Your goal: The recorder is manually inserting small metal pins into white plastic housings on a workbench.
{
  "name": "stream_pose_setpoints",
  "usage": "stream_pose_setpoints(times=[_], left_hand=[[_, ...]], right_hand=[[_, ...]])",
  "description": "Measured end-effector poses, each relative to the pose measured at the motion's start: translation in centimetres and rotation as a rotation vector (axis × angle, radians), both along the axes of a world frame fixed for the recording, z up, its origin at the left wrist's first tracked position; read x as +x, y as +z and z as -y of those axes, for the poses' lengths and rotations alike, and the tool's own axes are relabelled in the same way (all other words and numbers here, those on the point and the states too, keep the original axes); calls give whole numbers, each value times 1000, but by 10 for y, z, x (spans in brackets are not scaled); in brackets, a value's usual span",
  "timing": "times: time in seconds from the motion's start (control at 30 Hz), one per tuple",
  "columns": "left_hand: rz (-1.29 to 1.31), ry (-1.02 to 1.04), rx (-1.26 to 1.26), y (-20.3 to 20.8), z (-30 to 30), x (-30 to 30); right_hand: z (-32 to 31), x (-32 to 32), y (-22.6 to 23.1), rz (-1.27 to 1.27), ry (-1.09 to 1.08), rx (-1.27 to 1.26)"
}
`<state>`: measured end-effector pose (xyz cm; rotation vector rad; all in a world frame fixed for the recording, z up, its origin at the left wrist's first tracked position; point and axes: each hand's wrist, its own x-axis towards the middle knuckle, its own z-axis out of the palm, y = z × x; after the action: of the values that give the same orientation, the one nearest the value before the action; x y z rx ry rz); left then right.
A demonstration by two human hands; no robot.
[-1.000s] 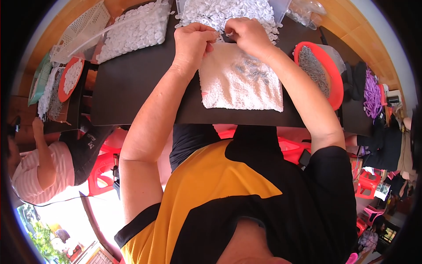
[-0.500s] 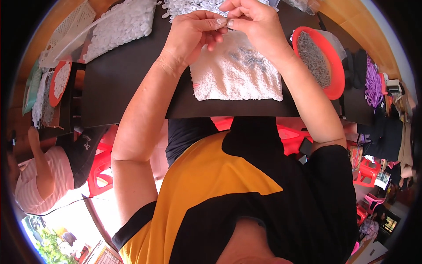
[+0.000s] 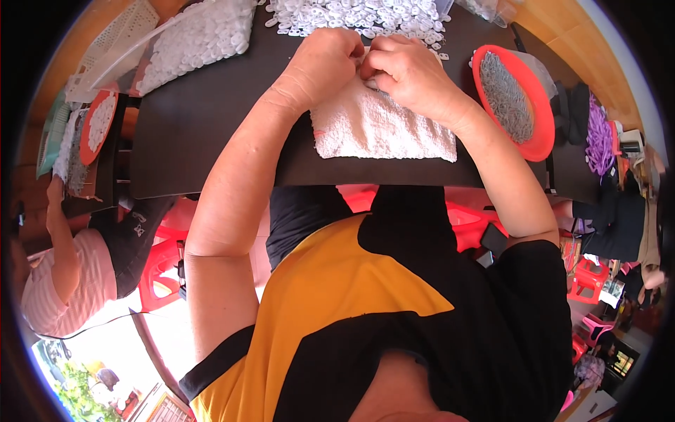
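Observation:
My left hand [image 3: 325,65] and my right hand [image 3: 416,76] meet over the far part of a white towel [image 3: 383,132] on the dark table. Both have their fingers curled down and closed, nearly touching. What the left fingers hold is hidden behind the hand. A bit of white shows beneath the right fingertips; I cannot tell whether it is a small piece or a towel fold. Just beyond my hands lies a spread of small white oval plastic pieces [image 3: 351,15] with holes in them.
To the right, a red bowl [image 3: 540,119] holds thin grey metal pieces [image 3: 505,97]. A clear bag of white pieces [image 3: 200,46] lies at the back left. Further left are a red dish [image 3: 87,144] and a person [image 3: 70,274] in a striped top. Purple strips [image 3: 598,137] lie far right.
Both hands have come down and nearer from the white pieces to the towel. My right hand now covers the spot where grey metal pieces lay on the towel.

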<state>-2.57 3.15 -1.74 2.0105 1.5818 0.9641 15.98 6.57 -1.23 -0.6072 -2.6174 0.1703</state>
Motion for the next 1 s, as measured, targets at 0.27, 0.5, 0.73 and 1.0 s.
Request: stream_pose_setpoints(times=[0.27, 0.5, 0.73, 1.0], left_hand=[[406, 58, -179, 10, 0, -7], [864, -11, -350, 12, 6, 3], [1062, -47, -440, 13, 8, 7], [1099, -48, -407, 12, 8, 12]], right_hand=[[0, 2, 14, -105, -109, -25], [1, -2, 24, -103, -186, 108], [-4, 0, 15, -423, -131, -409], [-6, 0, 13, -628, -68, -531]])
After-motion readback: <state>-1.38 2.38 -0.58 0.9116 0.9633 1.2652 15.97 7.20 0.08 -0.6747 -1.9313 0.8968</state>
